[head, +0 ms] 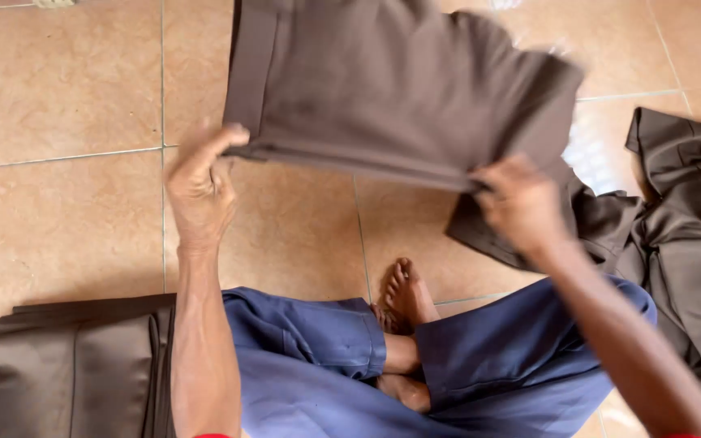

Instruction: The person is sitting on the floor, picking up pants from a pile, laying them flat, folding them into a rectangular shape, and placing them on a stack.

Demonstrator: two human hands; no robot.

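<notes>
Blue trousers [448, 365] cover the crossed legs of the person sitting on the tiled floor [58, 105], with bare feet [403, 300] showing between the knees. Beyond them, both hands hold up a folded brown garment [391, 81] above the floor. The left hand [200, 191] pinches its near left corner, thumb on top and fingers under the fold. The right hand [521, 203] is closed on the near right corner, and the far right edge of the cloth is blurred. The hands are well apart, one at each end of the near fold.

A neat stack of folded brown cloth [75, 365] lies near on the left, just beside the left forearm. A loose heap of brown clothes [683, 235] lies on the right, with one piece reaching under the right hand.

Judging from the grip, the layers could slide apart, since only the near corners are held and the far part hangs free. The trailing piece on the right might also catch on the lifted garment.
</notes>
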